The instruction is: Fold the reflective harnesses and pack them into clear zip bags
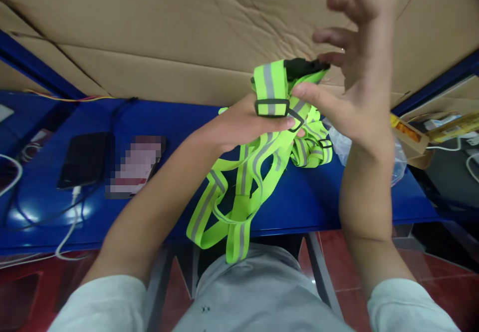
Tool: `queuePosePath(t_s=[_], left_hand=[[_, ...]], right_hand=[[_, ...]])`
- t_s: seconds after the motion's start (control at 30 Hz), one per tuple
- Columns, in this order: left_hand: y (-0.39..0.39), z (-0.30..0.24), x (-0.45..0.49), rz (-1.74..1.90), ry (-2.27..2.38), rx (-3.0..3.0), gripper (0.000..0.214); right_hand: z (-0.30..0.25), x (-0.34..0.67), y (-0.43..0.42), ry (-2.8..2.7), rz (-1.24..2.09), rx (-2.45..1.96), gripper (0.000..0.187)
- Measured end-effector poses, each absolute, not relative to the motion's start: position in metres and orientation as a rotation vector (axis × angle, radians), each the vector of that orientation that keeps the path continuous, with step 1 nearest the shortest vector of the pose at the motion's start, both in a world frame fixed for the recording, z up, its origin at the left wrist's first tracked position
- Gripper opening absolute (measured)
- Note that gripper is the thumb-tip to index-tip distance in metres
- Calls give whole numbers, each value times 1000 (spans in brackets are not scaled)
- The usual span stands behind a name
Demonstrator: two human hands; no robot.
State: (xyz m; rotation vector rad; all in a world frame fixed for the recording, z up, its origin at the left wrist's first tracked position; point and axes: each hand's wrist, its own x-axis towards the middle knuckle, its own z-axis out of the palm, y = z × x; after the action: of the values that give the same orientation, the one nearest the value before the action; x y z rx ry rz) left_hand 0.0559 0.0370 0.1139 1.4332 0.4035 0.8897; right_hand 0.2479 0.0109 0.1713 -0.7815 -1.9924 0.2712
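A neon-green reflective strap harness [247, 182] with grey stripes hangs in loops from both hands down over the edge of the blue table [292, 202]. My left hand [243, 122] is closed around the straps just below a grey slider [272, 107]. My right hand [355, 67] pinches the strap's top end with thumb and a finger, at the black plastic buckle [305, 66]; its other fingers are spread apart above. A second bundle of the same green strap [312, 147] lies on the table behind.
A dark phone [84, 160] on a white cable lies at the left of the table, beside a blurred-out card [136, 165]. Cardboard sheets [168, 37] stand behind the table. Clear plastic bags [396, 157] and boxes sit at the right. Cables trail off the left edge.
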Motion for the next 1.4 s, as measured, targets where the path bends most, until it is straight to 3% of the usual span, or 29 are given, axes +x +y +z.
queuePosePath(t_s=[0.17, 0.3, 0.43, 0.6, 0.73, 0.83, 1.07, 1.13, 1.27, 1.4], left_hand=[[41, 116, 46, 744, 393, 1699, 28], [41, 121, 43, 714, 396, 1703, 25], [42, 124, 42, 681, 406, 1711, 34], [39, 124, 43, 602, 267, 1714, 27], [37, 126, 42, 536, 298, 1652, 28], [35, 129, 40, 534, 325, 1662, 30], [40, 125, 39, 636, 475, 1636, 31], [43, 120, 41, 688, 466, 1641, 34], [52, 111, 39, 660, 490, 1691, 30], [62, 117, 22, 465, 493, 1751, 55]], right_hand=[[175, 256, 9, -2170, 385, -926, 26], [168, 252, 16, -2088, 657, -929, 46], [166, 250, 19, -1946, 834, -1019, 52], [159, 247, 25, -1646, 964, -975, 50], [155, 243, 32, -1540, 1071, -878, 31], [154, 239, 33, -1521, 1151, -892, 28], [161, 254, 27, -1744, 1072, -903, 39], [168, 262, 20, -1905, 886, -936, 36], [181, 266, 2, -2078, 197, -985, 28], [186, 262, -8, -2224, 46, -964, 36]])
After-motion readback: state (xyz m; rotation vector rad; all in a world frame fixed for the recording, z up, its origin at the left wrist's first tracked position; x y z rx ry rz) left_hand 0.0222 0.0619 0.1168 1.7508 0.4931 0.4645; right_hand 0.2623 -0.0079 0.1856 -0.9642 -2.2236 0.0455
